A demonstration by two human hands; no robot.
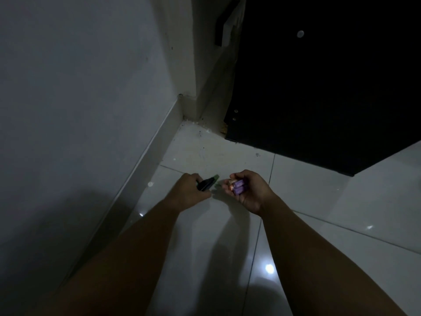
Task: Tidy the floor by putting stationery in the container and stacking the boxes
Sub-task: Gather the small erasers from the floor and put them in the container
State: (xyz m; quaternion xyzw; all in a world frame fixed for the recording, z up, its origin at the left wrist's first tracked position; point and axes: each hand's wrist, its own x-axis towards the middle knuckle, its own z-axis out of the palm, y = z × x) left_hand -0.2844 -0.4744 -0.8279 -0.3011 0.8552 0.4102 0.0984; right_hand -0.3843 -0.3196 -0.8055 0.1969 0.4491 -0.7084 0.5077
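Dim, grainy frame; small glare spots dot the glossy floor tiles (319,201) at lower centre, soft arm shadows, wide-angle bending at edges

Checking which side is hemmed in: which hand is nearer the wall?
Left. The left hand, gripping a dark green-tipped item, is beside the wall and its skirting. The right hand, holding purple pieces, is farther out over the floor tiles.
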